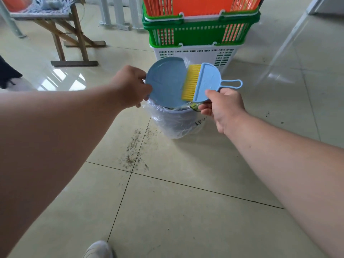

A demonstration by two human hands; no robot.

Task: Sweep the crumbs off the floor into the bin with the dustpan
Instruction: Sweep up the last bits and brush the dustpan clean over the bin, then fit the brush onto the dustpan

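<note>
My left hand [130,86] grips the left edge of a round blue dustpan [165,82], tilted over the bin [176,121], a small pail lined with a clear plastic bag. In my right hand [223,107] is a blue hand brush [206,81] with yellow bristles, pinched at its lower edge. Its bristles lie against the dustpan's inner face, and its loop handle points right. Crumbs [135,151] lie scattered on the beige tiles just left of and in front of the bin.
A stack of green, orange and white baskets [201,34] stands right behind the bin. A wooden folding stand [74,40] is at the back left. White metal legs [290,43] slant at the right. My shoe [98,250] shows at the bottom edge.
</note>
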